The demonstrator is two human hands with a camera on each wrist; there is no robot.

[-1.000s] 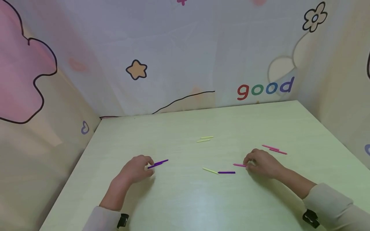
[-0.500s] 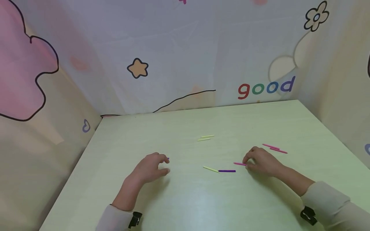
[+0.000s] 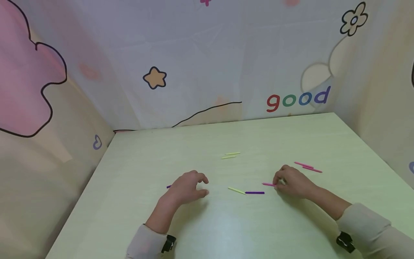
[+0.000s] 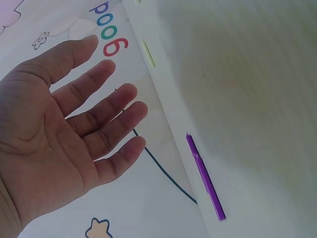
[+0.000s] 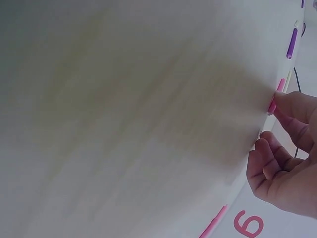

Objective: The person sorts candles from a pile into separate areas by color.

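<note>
My right hand (image 3: 292, 181) pinches one end of a thin pink stick (image 3: 268, 184) between thumb and forefinger; its pointed end faces left. In the right wrist view the pink stick (image 5: 281, 87) lies against the tabletop under the fingertips. Just left of it, a yellow-green stick (image 3: 236, 190) and a dark purple stick (image 3: 254, 192) meet end to end. My left hand (image 3: 185, 187) hovers left of these, its fingers apart and holding nothing. Behind it shows the tip of a purple stick (image 3: 168, 186); in the left wrist view purple sticks (image 4: 205, 176) lie side by side.
Two yellow-green sticks (image 3: 230, 155) lie farther back on the pale table (image 3: 155, 151). Two more pink sticks (image 3: 308, 167) lie beyond my right hand. A printed cloth backdrop (image 3: 200, 64) rises along the table's back edge, with side panels left and right.
My left hand has moved right, away from the purple sticks and over toward the yellow-green and purple pair. The right hand with its pink stick has hardly moved.
</note>
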